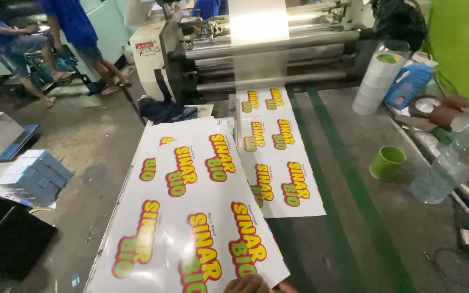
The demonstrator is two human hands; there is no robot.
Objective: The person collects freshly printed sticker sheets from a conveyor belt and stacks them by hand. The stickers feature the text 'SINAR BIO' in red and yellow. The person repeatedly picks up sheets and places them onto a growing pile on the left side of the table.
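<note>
Your hand (253, 284) touches the near sheet (191, 201), grip unclear; other hand unseen. Far film (278, 157) hangs from rollers (267, 51), uncut.

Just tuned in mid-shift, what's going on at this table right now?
A hand at the bottom edge touches the near end of a stack of white printed sheets with red, yellow and green lettering. Which hand it is cannot be told. More printed film runs down from the roller machine onto the table. A green cup and a clear plastic bottle sit to the right. Two people in blue stand far left.
</note>
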